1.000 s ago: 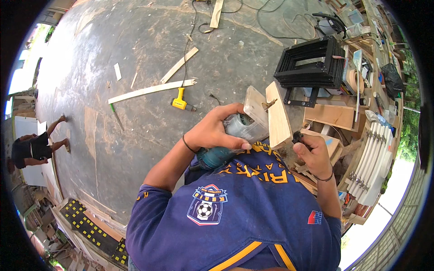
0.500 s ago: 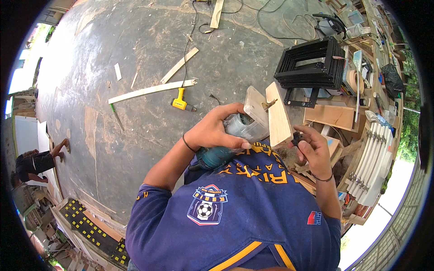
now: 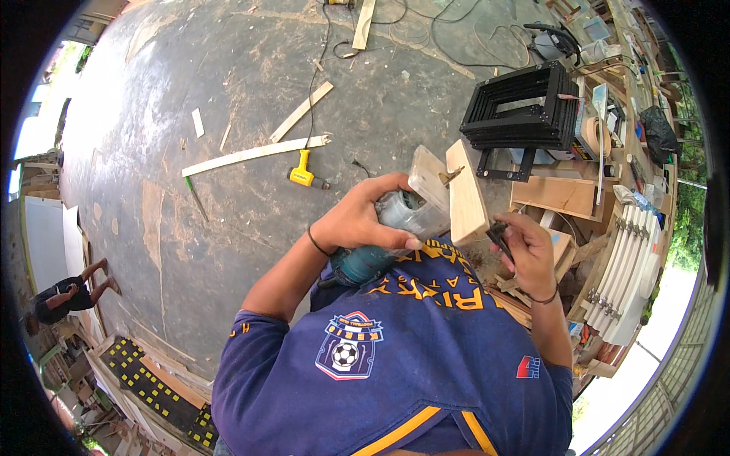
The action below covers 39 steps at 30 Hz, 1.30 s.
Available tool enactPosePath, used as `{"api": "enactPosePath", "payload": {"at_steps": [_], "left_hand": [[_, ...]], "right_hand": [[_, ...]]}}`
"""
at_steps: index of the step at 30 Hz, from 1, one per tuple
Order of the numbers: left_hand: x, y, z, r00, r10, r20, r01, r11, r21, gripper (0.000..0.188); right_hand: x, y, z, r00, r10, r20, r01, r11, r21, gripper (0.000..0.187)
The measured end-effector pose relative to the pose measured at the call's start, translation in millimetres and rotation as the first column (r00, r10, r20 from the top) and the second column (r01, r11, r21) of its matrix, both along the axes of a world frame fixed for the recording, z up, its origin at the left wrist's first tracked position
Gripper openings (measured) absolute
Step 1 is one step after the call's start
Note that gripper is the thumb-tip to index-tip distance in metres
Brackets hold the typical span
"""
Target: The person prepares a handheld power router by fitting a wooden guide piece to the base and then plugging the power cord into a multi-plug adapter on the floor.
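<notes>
2 hands busy: left hand (image 3: pixel 357 220) wraps the half-hidden power tool (image 3: pixel 395 228), right hand (image 3: pixel 526 254) pinches a small dark key (image 3: pixel 498 234).

In my left hand (image 3: pixel 357 220) I grip a teal-bodied power router (image 3: pixel 395 224) with a silvery housing, tipped on its side with its clear base plate facing right. My right hand (image 3: pixel 528 251) pinches a small dark tool (image 3: pixel 498 234) beside the pale wooden board (image 3: pixel 465 194), which stands on edge just right of the router's bit.

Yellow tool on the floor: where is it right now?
In the head view the yellow tool lies on the dark floor, upper centre-left, just below the right end of the long pale wood strip and up-left of the person's left hand.
</notes>
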<state>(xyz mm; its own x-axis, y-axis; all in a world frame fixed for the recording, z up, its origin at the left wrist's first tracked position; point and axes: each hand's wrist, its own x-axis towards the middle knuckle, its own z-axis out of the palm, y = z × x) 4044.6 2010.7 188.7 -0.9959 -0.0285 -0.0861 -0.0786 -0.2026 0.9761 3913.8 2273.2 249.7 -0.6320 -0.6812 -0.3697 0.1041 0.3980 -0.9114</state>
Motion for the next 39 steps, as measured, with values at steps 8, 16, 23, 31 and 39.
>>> {"api": "enactPosePath", "payload": {"at_steps": [8, 16, 23, 31, 39], "left_hand": [[0.5, 0.5, -2.7, 0.999, -0.037, -0.010, 0.037, 0.999, -0.039, 0.062], [0.4, -0.5, -0.1, 1.000, -0.008, -0.006, 0.008, 1.000, -0.013, 0.062], [1.8, 0.6, 16.8, 0.998, -0.047, 0.037, 0.045, 0.998, 0.054, 0.061], [2.2, 2.3, 20.1, 0.975, -0.064, -0.213, 0.023, 0.981, -0.191, 0.063], [1.1, 3.7, 18.1, 0.953, -0.081, -0.292, 0.010, 0.971, -0.238, 0.067]], "right_hand": [[-2.3, -7.1, 5.4, 0.995, -0.028, 0.098, 0.007, 0.977, 0.211, 0.025], [-0.9, 0.8, 5.0, 0.986, -0.062, 0.157, 0.062, 0.998, 0.003, 0.033], [-2.7, 16.5, -1.4, 0.988, 0.025, 0.153, -0.024, 1.000, -0.007, 0.045], [-3.7, 29.2, -15.6, 0.993, 0.074, 0.097, -0.064, 0.993, -0.097, 0.044], [-1.4, 34.9, -19.7, 0.998, 0.051, 0.046, -0.043, 0.986, -0.163, 0.044]]}}
